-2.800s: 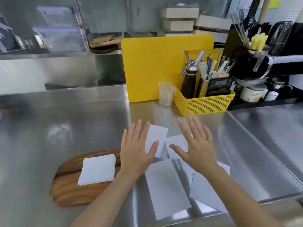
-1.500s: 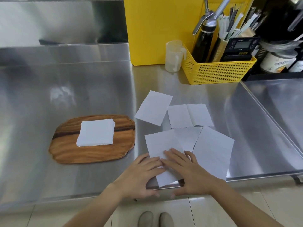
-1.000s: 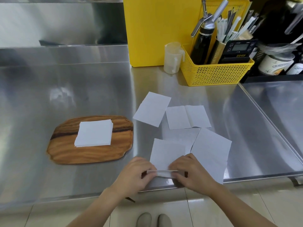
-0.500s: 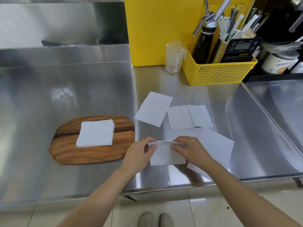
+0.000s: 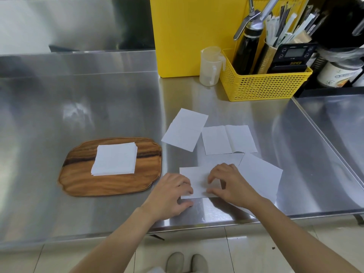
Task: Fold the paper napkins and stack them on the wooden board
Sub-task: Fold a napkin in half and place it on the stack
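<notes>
Okay, I'm looking down at the steel counter [image 5: 110, 107], and there's a neat stack of folded napkins [image 5: 114, 161] sitting on the wooden board [image 5: 106, 182] off to my left, so part of the job is done. How many are in that stack I can't tell; I only see a few layered edges. Right in front of me, the napkin being folded [image 5: 199, 180] lies flat on the counter near its front edge, a wide rectangle, which I judge to be one fold in with at least one more to go before it matches the squares on the board. My left hand [image 5: 169, 196] presses its left end, fingers together and curled down onto the paper, thumb on the counter just below it. My right hand [image 5: 232, 184] rests on its right end, fingers slightly apart and arched, tips touching the sheet. Neither hand is lifting anything, just pinning and creasing. Left to do: a loose sheet [image 5: 260, 174] just right of my right hand, a half-opened one [image 5: 228, 139] behind it, and another sheet [image 5: 185, 129] further back left, all unstacked, plus a faint fourth under my work that I can't make out clearly.
</notes>
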A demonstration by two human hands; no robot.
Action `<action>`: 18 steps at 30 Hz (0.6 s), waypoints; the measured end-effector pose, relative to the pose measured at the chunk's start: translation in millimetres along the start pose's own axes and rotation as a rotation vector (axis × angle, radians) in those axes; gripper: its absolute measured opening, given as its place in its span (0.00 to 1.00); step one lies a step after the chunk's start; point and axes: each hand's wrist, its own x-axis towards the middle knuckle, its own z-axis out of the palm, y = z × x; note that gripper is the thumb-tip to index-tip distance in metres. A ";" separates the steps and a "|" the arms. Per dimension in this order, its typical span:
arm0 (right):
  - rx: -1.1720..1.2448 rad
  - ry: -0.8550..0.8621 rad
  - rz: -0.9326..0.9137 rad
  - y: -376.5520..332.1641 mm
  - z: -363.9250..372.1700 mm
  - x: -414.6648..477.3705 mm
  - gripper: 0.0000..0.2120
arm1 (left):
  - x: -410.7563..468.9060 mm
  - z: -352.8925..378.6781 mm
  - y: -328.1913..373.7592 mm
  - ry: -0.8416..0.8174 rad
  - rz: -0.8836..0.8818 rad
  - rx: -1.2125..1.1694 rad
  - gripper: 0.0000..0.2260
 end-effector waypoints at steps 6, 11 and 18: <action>-0.037 -0.161 0.024 12.9 6.4 -11.8 0.10 | -0.8 -0.8 -0.3 -0.056 0.014 0.076 0.12; -0.062 -0.114 -0.008 13.0 9.2 -15.1 0.05 | 1.0 1.3 3.1 -0.021 0.028 0.134 0.11; 0.070 -0.093 0.122 3.2 6.3 -13.6 0.06 | 1.7 -2.0 9.8 0.057 -0.055 0.013 0.12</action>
